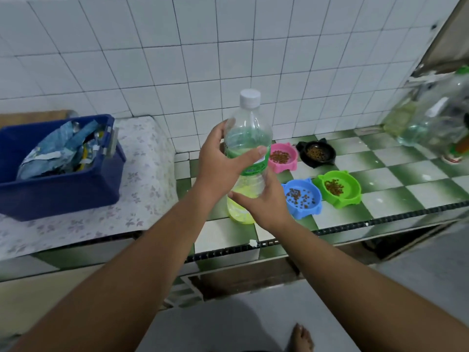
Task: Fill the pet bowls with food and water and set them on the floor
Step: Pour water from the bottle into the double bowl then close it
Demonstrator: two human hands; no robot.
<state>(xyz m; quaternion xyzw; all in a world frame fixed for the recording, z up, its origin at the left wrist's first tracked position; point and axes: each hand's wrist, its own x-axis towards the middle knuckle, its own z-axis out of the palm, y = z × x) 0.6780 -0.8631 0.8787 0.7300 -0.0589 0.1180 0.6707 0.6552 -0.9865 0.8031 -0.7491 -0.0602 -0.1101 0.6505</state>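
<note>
A clear, ribbed plastic bottle (250, 128) with a white screw cap (250, 97) stands upright above the front of the desk (406, 174), held in both hands. The left hand (215, 161) wraps its fingers and thumb round the middle. The right hand (266, 201) curls its fingers round the lower part. A glossy green label (253, 170) bands the bottle, its print too small to read.

Just right of the bottle sit four moulded plastic pet bowls with small ear-like tabs: pink (293, 154), black (330, 151), blue (316, 207) and green (354, 190). Each holds brown kibble (279, 156).

The desk top is glossy green-and-white chequered tile. At left a dark blue plastic bin (63, 194) holding a crumpled foil bag (58, 151) rests on a pale floral cloth (147, 179).
</note>
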